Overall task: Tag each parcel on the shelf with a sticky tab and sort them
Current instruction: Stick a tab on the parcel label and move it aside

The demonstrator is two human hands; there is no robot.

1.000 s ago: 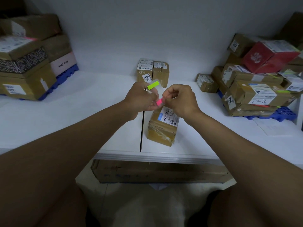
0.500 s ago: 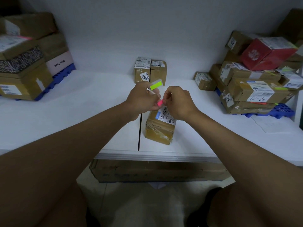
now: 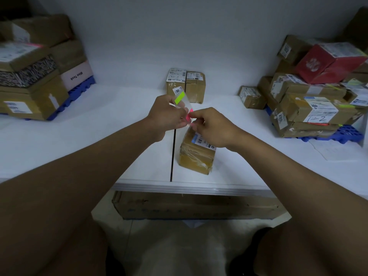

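Both hands (image 3: 191, 118) raised slightly; tab sheet (image 3: 182, 101) tilted more upright.

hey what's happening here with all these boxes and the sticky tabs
A person is tagging parcels on a white shelf. The left hand holds a clear sheet of sticky tabs with a green tab at its top, and the right hand pinches a pink tab at the sheet's lower end. A taped cardboard parcel lies just below the hands, with no tab visible on it. More parcels sit stacked at the far left, at the back and on the right.
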